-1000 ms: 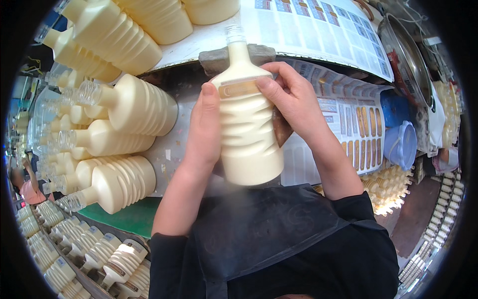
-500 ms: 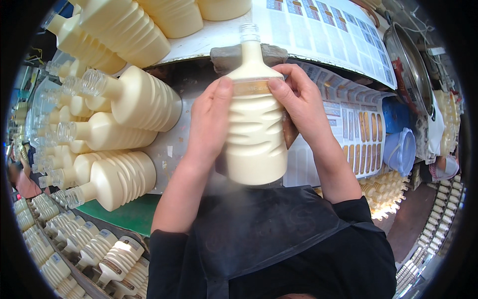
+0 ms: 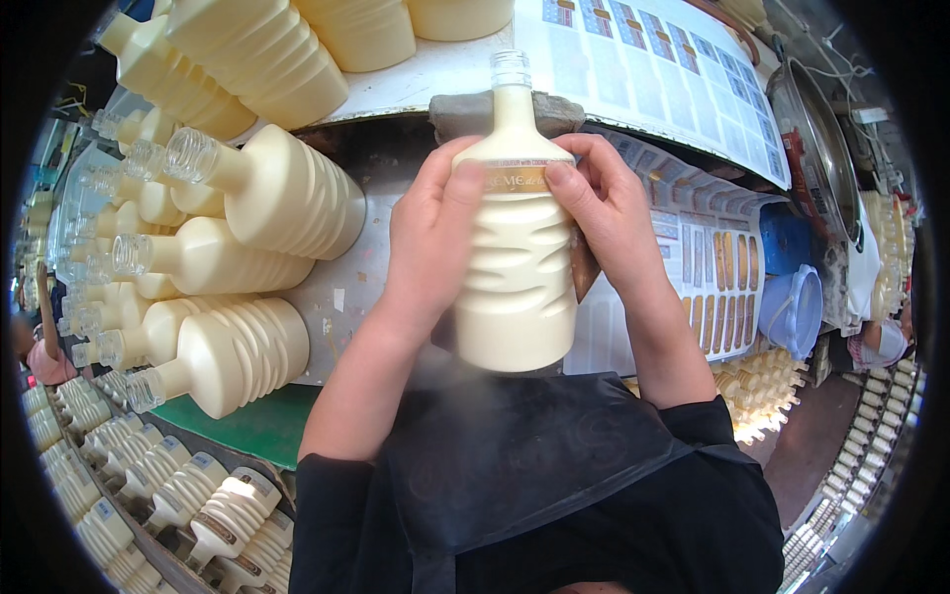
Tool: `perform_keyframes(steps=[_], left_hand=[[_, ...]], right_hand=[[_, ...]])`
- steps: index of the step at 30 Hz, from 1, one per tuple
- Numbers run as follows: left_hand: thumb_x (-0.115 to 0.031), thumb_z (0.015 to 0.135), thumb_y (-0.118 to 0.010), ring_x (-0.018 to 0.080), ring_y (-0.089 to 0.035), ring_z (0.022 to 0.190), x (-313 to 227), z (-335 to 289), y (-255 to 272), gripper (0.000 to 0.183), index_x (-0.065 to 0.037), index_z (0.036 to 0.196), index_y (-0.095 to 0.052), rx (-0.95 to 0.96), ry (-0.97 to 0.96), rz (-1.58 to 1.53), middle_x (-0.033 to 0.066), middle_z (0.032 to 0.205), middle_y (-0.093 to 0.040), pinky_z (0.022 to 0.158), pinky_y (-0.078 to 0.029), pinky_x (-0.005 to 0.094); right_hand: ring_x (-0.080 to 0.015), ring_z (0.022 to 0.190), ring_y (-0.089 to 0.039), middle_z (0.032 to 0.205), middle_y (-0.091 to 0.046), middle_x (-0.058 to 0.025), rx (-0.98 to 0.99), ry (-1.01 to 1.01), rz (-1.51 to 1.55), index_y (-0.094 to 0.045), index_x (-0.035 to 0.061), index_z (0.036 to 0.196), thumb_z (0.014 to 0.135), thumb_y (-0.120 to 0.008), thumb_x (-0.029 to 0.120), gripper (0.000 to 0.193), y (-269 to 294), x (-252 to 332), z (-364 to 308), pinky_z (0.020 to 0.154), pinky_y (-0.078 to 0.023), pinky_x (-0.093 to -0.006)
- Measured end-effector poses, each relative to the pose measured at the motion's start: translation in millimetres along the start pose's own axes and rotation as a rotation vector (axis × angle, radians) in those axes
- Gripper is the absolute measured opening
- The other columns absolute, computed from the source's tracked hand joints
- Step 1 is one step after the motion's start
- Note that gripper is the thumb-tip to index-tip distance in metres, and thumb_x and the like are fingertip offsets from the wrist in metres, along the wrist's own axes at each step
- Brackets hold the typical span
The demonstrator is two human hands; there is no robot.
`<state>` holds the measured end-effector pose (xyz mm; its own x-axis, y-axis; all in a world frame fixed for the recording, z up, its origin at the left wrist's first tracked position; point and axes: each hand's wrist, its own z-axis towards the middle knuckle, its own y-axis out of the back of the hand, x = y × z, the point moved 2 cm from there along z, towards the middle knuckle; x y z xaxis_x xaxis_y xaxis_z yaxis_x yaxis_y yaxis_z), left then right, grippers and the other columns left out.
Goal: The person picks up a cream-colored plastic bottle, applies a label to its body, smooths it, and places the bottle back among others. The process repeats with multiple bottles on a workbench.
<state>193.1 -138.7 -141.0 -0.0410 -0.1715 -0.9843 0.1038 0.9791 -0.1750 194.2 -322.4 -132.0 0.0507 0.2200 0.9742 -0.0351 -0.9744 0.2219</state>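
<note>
A cream-coloured bottle point(image 3: 515, 297) with a wavy body and a clear threaded neck lies in front of me, neck pointing away. Around its left side my left hand point(image 3: 427, 238) is closed, its blurred thumb over the left part of a gold label point(image 3: 520, 178) below the shoulder. My right hand point(image 3: 616, 213) grips the other side, thumb pressed on the label's right end and fingers bent behind. A brown pointed flat piece point(image 3: 585, 265) shows beside the bottle under my right hand; what holds it is hidden. The neck rests against a grey block point(image 3: 463, 116).
Several unlabelled cream bottles point(image 3: 237, 356) lie stacked at left; larger ones point(image 3: 267, 59) stand behind. Label sheets point(image 3: 633, 89) cover the far table, with gold-label sheets point(image 3: 693, 247) at right. A blue bucket point(image 3: 794, 309) stands beyond. Labelled bottles point(image 3: 233, 515) fill the lower left.
My left thumb has slid to the right along the label, and both hands and the bottle sit slightly farther right in view. The grip on the bottle remains.
</note>
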Motion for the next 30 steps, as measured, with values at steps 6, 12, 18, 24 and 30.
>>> perform_keyframes(steps=[6,12,18,24,30], left_hand=[[-0.032,0.110,-0.051,0.0098,-0.062,0.103,1.3,-0.9,1.2,0.042,0.002,0.133,-0.060,0.007,-0.008,-0.052,0.0073,0.116,-0.069,0.093,-0.051,0.0278],[-0.030,0.111,-0.049,0.0121,-0.062,0.109,6.7,-2.6,3.8,0.045,0.004,0.137,-0.058,-0.001,0.006,-0.094,0.0105,0.120,-0.068,0.098,-0.050,0.0294],[-0.028,0.107,-0.055,0.0167,-0.057,0.124,13.9,-14.6,4.8,0.054,0.004,0.149,-0.045,-0.025,0.133,-0.316,0.0142,0.140,-0.058,0.108,-0.045,0.0345],[-0.028,0.092,-0.077,0.0206,-0.061,0.122,10.6,-32.9,3.1,0.072,0.001,0.148,-0.042,0.151,0.174,-0.176,0.0145,0.135,-0.061,0.106,-0.049,0.0370],[-0.032,0.089,-0.079,0.0243,-0.069,0.114,4.7,-32.8,-2.9,0.069,-0.003,0.144,-0.048,0.075,0.115,0.031,0.0153,0.125,-0.070,0.098,-0.054,0.0369]], right_hand=[[-0.0066,0.071,-0.043,0.075,-0.046,0.0042,-0.001,0.010,0.000,-0.067,0.0014,0.112,0.092,-0.074,0.040,0.044,0.4,0.0,-1.1,0.064,-0.039,-0.0247],[-0.0064,0.071,-0.043,0.076,-0.046,0.0045,-0.012,-0.002,-0.011,-0.067,0.0016,0.113,0.092,-0.074,0.040,0.044,-0.7,0.7,-0.9,0.064,-0.039,-0.0244],[-0.0067,0.069,-0.044,0.073,-0.048,0.0042,-0.013,0.022,-0.085,-0.067,0.0019,0.114,0.092,-0.073,0.040,0.044,1.1,4.6,-2.1,0.064,-0.040,-0.0247],[-0.0071,0.078,-0.052,0.082,-0.059,0.0007,0.040,0.031,-0.069,-0.066,0.0016,0.122,0.098,-0.068,0.037,0.042,2.3,3.3,-1.6,0.071,-0.045,-0.0253],[-0.0121,0.106,-0.059,0.115,-0.067,-0.0072,0.090,-0.099,0.123,-0.056,-0.0017,0.138,0.107,-0.056,0.036,0.049,16.7,-9.3,-16.9,0.092,-0.047,-0.0258]])
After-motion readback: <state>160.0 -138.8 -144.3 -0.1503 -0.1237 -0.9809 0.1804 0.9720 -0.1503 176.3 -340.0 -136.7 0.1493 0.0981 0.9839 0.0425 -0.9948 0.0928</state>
